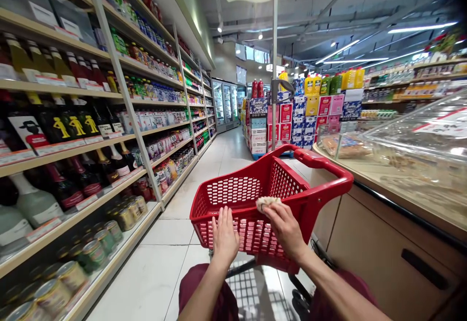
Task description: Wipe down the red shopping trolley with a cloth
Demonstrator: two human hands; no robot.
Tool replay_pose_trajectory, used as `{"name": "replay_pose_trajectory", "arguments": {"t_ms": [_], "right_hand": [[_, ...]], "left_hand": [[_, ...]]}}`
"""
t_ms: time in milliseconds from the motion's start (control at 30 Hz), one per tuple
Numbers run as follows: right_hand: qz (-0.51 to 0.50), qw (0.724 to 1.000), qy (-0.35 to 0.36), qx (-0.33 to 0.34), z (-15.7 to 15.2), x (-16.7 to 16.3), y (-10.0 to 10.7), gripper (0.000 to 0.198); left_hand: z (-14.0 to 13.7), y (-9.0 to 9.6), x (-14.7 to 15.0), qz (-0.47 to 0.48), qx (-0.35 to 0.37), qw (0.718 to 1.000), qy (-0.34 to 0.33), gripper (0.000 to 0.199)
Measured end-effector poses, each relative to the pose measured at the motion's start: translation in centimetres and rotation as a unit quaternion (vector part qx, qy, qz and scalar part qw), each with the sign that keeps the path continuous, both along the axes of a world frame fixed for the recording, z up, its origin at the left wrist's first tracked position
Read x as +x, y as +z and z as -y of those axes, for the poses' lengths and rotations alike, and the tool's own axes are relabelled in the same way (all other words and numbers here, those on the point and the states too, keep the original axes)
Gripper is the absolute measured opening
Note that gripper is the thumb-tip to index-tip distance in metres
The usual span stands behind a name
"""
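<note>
A red plastic shopping cart [233, 188] with a perforated basket stands sideways in front of me, its handle [337, 175] toward the right. My left hand [225, 236] lies flat with straight fingers against the near side wall of the basket, holding nothing. At the basket's near rim, my right hand [284, 226] is closed on a bunched, cream-coloured cloth [267, 203], which touches the rim. The part of the cloth under my fingers is hidden. No goods show inside the visible part of the basket.
Shelves of bottles and cans [109, 136] run along the left. A display counter with a clear cover [419, 141] stands close on the right. Stacked drink cartons [284, 121] and a pole [275, 68] are behind the cart. White floor tiles [164, 258] lie between shelves and cart.
</note>
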State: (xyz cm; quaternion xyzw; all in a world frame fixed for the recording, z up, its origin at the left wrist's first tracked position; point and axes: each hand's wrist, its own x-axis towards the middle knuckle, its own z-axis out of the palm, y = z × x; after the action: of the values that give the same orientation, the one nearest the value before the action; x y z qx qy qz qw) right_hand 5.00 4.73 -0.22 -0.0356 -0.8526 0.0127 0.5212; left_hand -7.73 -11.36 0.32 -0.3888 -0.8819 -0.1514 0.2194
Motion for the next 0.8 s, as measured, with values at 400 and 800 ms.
{"name": "replay_pose_trajectory", "arguments": {"t_ms": [400,800], "right_hand": [[0.035,0.998,0.041,0.033,4.1,-4.0,-0.7,0.032],[0.051,0.994,0.086,0.049,7.9,-8.4,-0.8,0.030]], "left_hand": [[3.9,0.9,-2.7,0.055,-0.017,0.998,0.033,0.061],[7.8,0.7,-6.6,0.147,0.048,0.987,0.041,0.064]]}}
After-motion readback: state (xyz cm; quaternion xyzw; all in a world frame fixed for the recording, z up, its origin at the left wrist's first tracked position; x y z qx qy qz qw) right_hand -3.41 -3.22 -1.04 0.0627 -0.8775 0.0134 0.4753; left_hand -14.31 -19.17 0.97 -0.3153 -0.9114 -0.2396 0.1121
